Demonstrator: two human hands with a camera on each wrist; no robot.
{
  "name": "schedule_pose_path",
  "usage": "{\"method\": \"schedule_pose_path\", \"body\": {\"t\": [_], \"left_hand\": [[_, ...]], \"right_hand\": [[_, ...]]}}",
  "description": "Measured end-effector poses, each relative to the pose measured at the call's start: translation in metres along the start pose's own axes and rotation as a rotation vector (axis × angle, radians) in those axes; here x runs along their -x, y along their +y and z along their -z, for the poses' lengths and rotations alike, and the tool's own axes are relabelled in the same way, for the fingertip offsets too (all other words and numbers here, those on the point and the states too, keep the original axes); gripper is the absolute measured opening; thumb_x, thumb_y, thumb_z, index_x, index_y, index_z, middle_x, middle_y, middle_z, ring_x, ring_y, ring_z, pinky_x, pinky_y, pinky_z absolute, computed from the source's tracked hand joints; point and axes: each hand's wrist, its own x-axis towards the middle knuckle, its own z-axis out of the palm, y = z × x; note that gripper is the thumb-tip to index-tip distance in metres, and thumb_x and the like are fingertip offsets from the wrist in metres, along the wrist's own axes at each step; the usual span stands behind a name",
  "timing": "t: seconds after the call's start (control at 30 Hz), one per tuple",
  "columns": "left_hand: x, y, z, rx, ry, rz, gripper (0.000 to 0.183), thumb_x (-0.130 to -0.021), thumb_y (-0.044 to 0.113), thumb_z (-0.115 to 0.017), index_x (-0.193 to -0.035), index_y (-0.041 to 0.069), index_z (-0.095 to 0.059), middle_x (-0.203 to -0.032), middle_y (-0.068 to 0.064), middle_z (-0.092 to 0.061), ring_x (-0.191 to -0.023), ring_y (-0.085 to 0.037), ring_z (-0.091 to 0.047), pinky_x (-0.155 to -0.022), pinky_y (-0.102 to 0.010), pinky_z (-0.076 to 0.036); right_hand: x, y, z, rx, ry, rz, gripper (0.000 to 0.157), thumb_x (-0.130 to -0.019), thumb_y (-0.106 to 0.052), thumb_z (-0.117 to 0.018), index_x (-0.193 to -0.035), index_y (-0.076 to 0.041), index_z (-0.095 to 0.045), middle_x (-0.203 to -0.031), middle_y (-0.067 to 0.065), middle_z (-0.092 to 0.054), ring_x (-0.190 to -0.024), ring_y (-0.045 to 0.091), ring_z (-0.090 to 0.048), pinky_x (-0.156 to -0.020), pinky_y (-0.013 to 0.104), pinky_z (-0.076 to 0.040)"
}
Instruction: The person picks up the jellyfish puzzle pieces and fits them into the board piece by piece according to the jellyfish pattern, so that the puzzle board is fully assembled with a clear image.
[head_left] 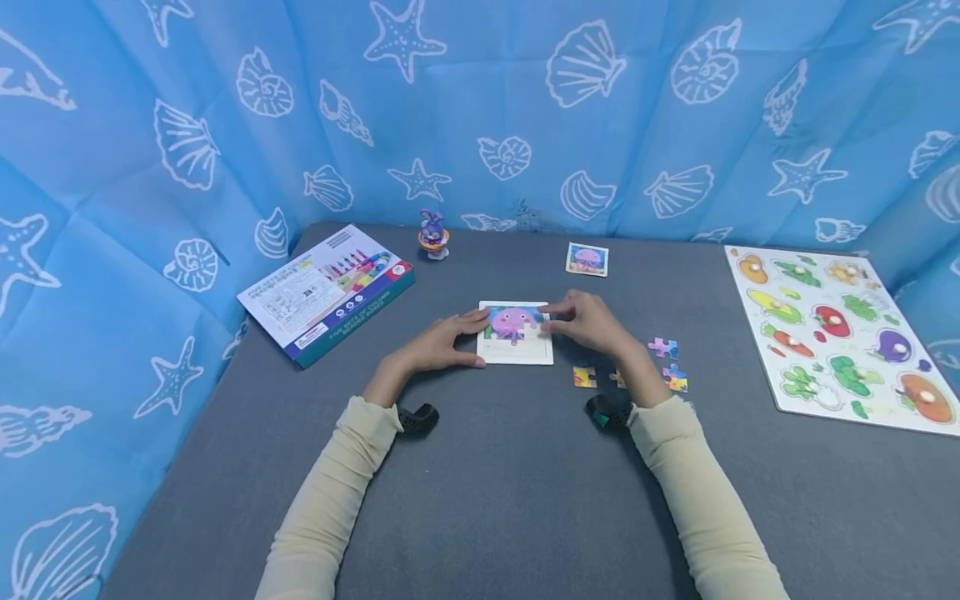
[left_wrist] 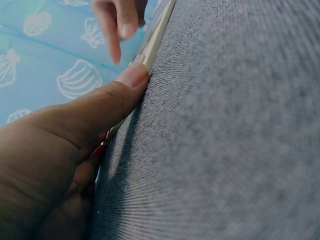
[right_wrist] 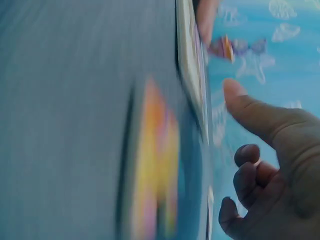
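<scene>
A small jigsaw puzzle board (head_left: 517, 357) with a white frame lies flat on the grey table, a pink octopus picture partly filled in. My left hand (head_left: 442, 342) holds its left side, thumb at the near corner and fingers higher up; in the left wrist view the thumb (left_wrist: 132, 77) presses the edge. Over the board's right side is my right hand (head_left: 592, 323). The right wrist view shows its thumb (right_wrist: 250, 107) apart from loosely bent fingers, with no piece seen between them. Several loose puzzle pieces (head_left: 663, 347) lie beside and under the right forearm.
Behind the board lies a small octopus picture card (head_left: 587, 259). A colourful box (head_left: 326, 292) is at the left, with a purple rabbit figurine (head_left: 433, 235) near the back edge. On the right lies a vegetable peg board (head_left: 847, 333). A blue shell-patterned curtain (head_left: 465, 108) hangs behind.
</scene>
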Motion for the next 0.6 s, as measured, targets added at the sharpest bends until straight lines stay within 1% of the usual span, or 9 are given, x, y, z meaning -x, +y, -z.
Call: {"method": "schedule_pose_path", "body": {"t": [0.17,0.3,0.43,0.53,0.6], "left_hand": [[0.0,-0.002,-0.001,0.0,0.017,-0.023,0.076,-0.082,0.036,-0.067,-0.144,0.011,-0.03,-0.154,-0.002,-0.019,-0.143,-0.021,-0.014,-0.115,-0.048,-0.013],[0.001,-0.004,0.0,-0.011,0.033,-0.038,0.076,-0.081,0.035,-0.068,-0.143,0.01,-0.031,-0.153,-0.003,-0.021,-0.142,-0.021,-0.016,-0.115,-0.045,-0.014],[0.0,-0.004,0.0,-0.013,0.026,-0.041,0.075,-0.082,0.035,-0.068,-0.143,0.011,-0.031,-0.153,-0.003,-0.021,-0.142,-0.021,-0.017,-0.115,-0.045,-0.014],[-0.001,-0.004,-0.001,-0.011,0.022,-0.046,0.075,-0.082,0.036,-0.067,-0.143,0.011,-0.031,-0.153,-0.003,-0.021,-0.142,-0.022,-0.017,-0.115,-0.046,-0.015],[-0.001,-0.003,-0.001,-0.007,0.021,-0.047,0.076,-0.082,0.035,-0.067,-0.143,0.011,-0.031,-0.153,-0.003,-0.021,-0.142,-0.022,-0.017,-0.115,-0.045,-0.014]], "right_hand": [[0.029,0.032,0.032,0.031,0.076,-0.078,0.037,-0.082,-0.025,-0.07,-0.114,-0.008,-0.066,-0.068,0.005,-0.041,-0.06,0.017,-0.03,-0.054,0.028,-0.029],[0.058,0.058,0.055,0.053,0.1,-0.128,0.04,-0.083,-0.027,-0.068,-0.117,-0.007,-0.064,-0.069,0.005,-0.041,-0.059,0.016,-0.034,-0.053,0.028,-0.031],[0.086,0.078,0.073,0.063,0.08,-0.142,0.038,-0.084,-0.022,-0.067,-0.118,-0.004,-0.063,-0.068,0.004,-0.042,-0.06,0.013,-0.032,-0.052,0.026,-0.03],[0.102,0.089,0.082,0.031,0.05,-0.145,0.038,-0.084,-0.017,-0.067,-0.118,-0.001,-0.062,-0.068,0.004,-0.042,-0.06,0.012,-0.03,-0.051,0.026,-0.029],[0.109,0.093,0.086,0.006,0.03,-0.145,0.038,-0.084,-0.015,-0.067,-0.118,0.0,-0.062,-0.068,0.004,-0.044,-0.06,0.011,-0.031,-0.051,0.026,-0.029]]}}
